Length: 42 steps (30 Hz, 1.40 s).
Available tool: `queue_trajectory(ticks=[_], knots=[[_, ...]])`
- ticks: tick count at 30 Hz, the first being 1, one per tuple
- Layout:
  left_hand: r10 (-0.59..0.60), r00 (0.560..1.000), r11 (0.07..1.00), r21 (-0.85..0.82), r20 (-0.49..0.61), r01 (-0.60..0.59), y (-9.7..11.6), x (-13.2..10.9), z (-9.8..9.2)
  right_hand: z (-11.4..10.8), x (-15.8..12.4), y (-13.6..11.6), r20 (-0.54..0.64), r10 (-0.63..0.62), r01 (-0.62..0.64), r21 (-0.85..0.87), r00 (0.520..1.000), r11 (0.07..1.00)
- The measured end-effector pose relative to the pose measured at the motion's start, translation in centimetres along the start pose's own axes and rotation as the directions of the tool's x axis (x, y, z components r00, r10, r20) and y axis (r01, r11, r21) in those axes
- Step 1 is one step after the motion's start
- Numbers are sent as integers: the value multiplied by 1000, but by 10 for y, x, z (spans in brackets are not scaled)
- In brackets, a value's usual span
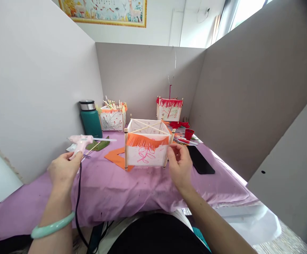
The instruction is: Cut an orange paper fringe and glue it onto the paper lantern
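Note:
My left hand (64, 168) is wrapped round the handle of a pale pink hot glue gun (80, 142), held up at the left with a glue stick (108, 140) jutting from its back to the right. In the middle of the table stands a square lantern (144, 160) of white paper on wooden sticks, a pink drawing on its front. Crossed sticks span its open top. A strip of orange fringed paper (142, 140) runs along the front's upper edge. With curled fingers, my right hand (180, 165) pinches at the lantern's front right corner; the fingertips partly cover the contact.
Orange paper (115, 157) and green leaves (101, 144) lie left of the lantern. Behind are a green bottle (90, 120), a box with sticks (112, 119) and a red-fringed lantern (170, 110). At right are a black phone (201, 160) and red cup (189, 134). Grey partitions (148, 70) enclose the table.

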<state>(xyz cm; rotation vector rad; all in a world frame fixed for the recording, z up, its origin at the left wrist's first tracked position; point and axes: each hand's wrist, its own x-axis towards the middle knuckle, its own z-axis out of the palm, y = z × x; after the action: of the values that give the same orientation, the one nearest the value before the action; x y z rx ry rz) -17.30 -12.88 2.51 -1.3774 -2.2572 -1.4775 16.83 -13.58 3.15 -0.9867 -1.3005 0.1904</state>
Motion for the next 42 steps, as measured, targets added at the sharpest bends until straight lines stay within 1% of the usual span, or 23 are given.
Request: queue_trajectory(ticks=[1, 2, 3, 4, 5, 6, 7, 8, 9, 10, 11, 12, 14, 15, 16, 18, 21, 25, 28, 32, 34, 39, 42], knots=[[-87, 996, 988, 129, 32, 82, -9, 5, 1, -2, 5, 9, -27, 17, -18, -26, 999, 1000], [-126, 989, 969, 222, 72, 107, -15, 7, 2, -3, 9, 17, -39, 23, -24, -43, 999, 999], [-137, 985, 953, 286, 101, 103, -17, 6, 2, -4, 14, 22, -51, 22, -25, -53, 998, 998], [-91, 990, 945, 322, 107, 52, -15, 3, 2, -4, 17, 27, -63, 18, -22, -63, 998, 998], [1, 999, 941, 337, 47, -17, -9, -1, 2, -4, 20, 30, -77, 15, -20, -69, 997, 997], [130, 990, 931, 351, -54, -103, 1, -7, 1, -3, 22, 32, -90, 15, -21, -72, 996, 997], [240, 956, 918, 361, -167, -167, 14, -14, 1, -3, 24, 35, -99, 21, -28, -72, 995, 997], [336, 901, 913, 328, -274, -241, 32, -22, 1, -3, 25, 37, -101, 34, -40, -66, 994, 997], [444, 835, 889, 271, -325, -368, 53, -31, 2, -3, 26, 39, -92, 49, -54, -54, 995, 997], [556, 773, 831, 205, -305, -517, 75, -40, 4, -3, 26, 41, -75, 64, -67, -38, 995, 997], [642, 719, 762, 126, -266, -635, 99, -49, 7, -3, 26, 43, -48, 76, -77, -19, 996, 997], [715, 669, 691, 57, -205, -721, 123, -58, 11, -2, 25, 44, -15, 83, -83, 0, 996, 997], [802, 584, 586, -30, -127, -810, 164, -75, 21, -1, 24, 46, 46, 82, -83, 29, 996, 996], [827, 555, 553, -47, -90, -832, 180, -81, 27, 0, 23, 46, 68, 76, -78, 39, 995, 996], [839, 540, 538, -51, -62, -842, 193, -86, 33, 1, 23, 46, 81, 69, -73, 48, 994, 996], [851, 525, 524, -36, -17, -851, 207, -90, 44, 3, 24, 47, 87, 61, -67, 58, 994, 996], [850, 526, 526, -9, 32, -850, 213, -87, 55, 6, 27, 47, 94, 72, -80, 84, 993, 993], [848, 526, 527, -9, 65, -850, 216, -80, 55, 8, 31, 46, 128, 85, -100, 116, 988, 988], [856, 511, 514, -25, 74, -857, 221, -78, 55, 8, 32, 44, 132, 81, -96, 110, 988, 989], [864, 492, 498, -34, 103, -867, 227, -75, 59, 6, 33, 43, 116, 80, -90, 82, 990, 993], [859, 497, 505, -44, 123, -862, 229, -73, 62, 5, 33, 43, 113, 77, -87, 81, 991, 993], [828, 535, 550, -61, 169, -833, 233, -73, 64, 4, 33, 44, 116, 79, -90, 93, 990, 992], [814, 552, 569, -60, 182, -820, 235, -74, 64, 3, 35, 41, 81, 81, -91, 131, 993, 987]])
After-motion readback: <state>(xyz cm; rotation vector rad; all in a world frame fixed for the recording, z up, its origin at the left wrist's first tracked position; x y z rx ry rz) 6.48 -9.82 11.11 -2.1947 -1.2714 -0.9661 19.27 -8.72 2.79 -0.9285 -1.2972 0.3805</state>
